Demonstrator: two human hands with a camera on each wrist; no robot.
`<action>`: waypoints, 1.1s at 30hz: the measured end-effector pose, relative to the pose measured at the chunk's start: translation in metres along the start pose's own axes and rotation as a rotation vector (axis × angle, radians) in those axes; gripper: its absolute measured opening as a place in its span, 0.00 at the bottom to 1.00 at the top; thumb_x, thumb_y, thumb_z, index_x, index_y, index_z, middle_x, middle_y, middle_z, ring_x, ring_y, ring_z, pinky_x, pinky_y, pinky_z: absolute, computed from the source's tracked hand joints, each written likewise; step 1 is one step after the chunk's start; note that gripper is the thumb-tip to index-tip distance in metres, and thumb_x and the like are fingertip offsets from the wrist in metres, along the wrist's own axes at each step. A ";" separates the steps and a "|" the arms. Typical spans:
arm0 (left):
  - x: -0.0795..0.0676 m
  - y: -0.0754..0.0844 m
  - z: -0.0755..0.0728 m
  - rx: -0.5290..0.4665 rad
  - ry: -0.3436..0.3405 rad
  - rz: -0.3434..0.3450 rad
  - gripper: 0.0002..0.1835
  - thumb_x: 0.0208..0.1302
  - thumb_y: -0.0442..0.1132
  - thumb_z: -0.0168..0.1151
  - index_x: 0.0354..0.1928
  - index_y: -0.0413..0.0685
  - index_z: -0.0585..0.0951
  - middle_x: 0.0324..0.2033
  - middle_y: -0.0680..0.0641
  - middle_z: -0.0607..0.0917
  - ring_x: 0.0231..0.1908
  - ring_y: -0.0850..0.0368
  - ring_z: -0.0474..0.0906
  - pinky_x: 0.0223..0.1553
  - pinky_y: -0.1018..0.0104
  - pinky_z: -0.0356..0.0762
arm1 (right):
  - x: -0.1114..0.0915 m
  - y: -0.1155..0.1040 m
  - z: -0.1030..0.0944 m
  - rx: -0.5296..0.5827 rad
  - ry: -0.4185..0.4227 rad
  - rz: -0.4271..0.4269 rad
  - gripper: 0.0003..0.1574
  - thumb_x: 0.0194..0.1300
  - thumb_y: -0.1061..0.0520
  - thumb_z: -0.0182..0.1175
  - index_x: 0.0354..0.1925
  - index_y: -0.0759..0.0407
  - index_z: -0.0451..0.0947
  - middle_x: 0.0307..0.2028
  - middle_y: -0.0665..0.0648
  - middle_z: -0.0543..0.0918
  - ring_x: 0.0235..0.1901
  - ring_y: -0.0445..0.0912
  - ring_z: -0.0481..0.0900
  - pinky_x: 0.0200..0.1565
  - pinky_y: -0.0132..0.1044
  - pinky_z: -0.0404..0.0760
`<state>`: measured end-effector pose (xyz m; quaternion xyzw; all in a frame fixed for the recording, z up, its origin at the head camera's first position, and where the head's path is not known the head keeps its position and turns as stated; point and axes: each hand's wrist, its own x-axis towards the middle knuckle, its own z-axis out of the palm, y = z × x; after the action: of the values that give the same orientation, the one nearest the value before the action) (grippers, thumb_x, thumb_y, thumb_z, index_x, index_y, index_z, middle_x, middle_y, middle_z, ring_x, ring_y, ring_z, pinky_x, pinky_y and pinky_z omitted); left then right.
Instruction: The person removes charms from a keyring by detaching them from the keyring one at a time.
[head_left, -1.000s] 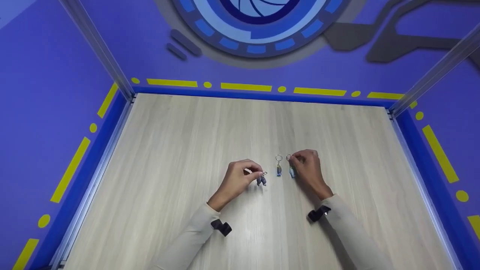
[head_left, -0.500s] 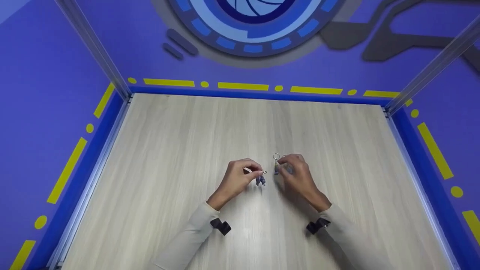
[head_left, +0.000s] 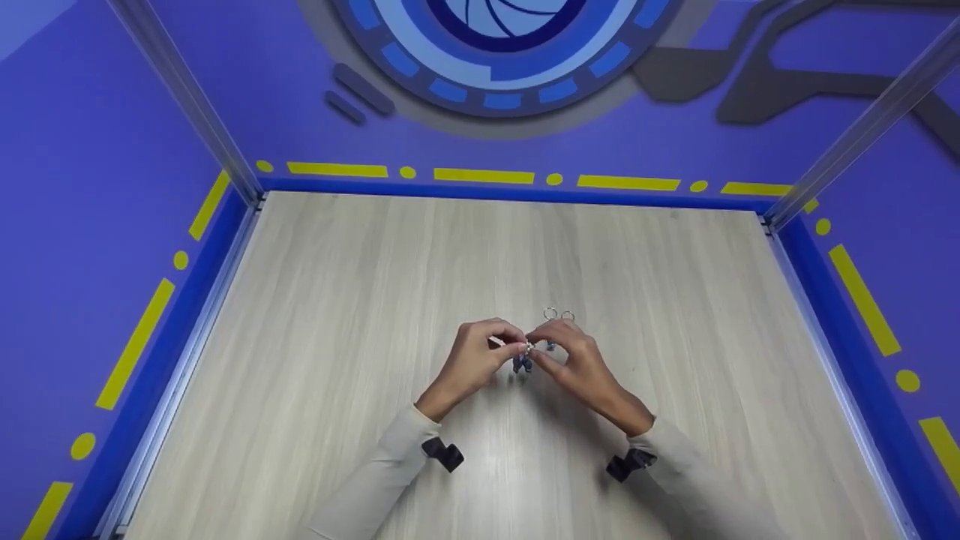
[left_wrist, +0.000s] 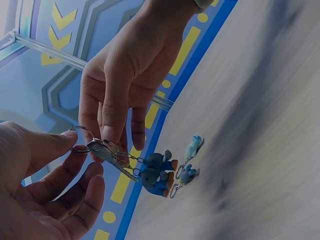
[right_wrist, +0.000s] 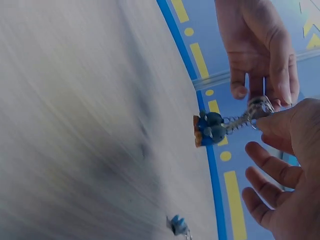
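Observation:
My left hand (head_left: pixel 476 356) pinches the metal ring end of two keychains between thumb and finger. Two small grey-and-blue figures (left_wrist: pixel 155 172) with orange feet hang side by side from the chains, just above the table. My right hand (head_left: pixel 581 367) meets it from the right, thumb and forefinger pinching at the same cluster of key rings (left_wrist: pixel 80 137). A flat silver piece (left_wrist: pixel 109 155) shows among the rings; its kind is unclear. Beyond the right fingers lie two more keychains, one with a light blue figure (left_wrist: pixel 193 147), one with a darker blue figure (left_wrist: pixel 188 173).
The wood-grain table (head_left: pixel 360 277) runs to a blue patterned back wall (head_left: pixel 480 142) and side walls. Metal posts (head_left: pixel 187 97) stand at the corners. A black wrist camera (head_left: pixel 442 454) is strapped to each sleeve.
My right hand has let go of the keychain on the right, come leftward past the two on the table, and reached the rings at my left hand. The left hand has stayed put.

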<state>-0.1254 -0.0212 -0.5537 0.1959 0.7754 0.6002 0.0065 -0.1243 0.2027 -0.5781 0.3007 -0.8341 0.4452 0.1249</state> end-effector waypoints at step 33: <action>-0.005 -0.002 0.000 -0.027 0.046 -0.027 0.05 0.70 0.31 0.76 0.37 0.49 0.91 0.35 0.57 0.92 0.39 0.61 0.87 0.45 0.51 0.89 | -0.003 -0.012 -0.012 0.164 0.095 0.148 0.08 0.71 0.70 0.71 0.45 0.60 0.90 0.41 0.54 0.93 0.42 0.53 0.90 0.52 0.35 0.85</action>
<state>-0.1216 -0.0231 -0.5561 0.1714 0.7697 0.6149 -0.0004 -0.1155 0.2082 -0.5644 0.2260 -0.8080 0.5336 0.1060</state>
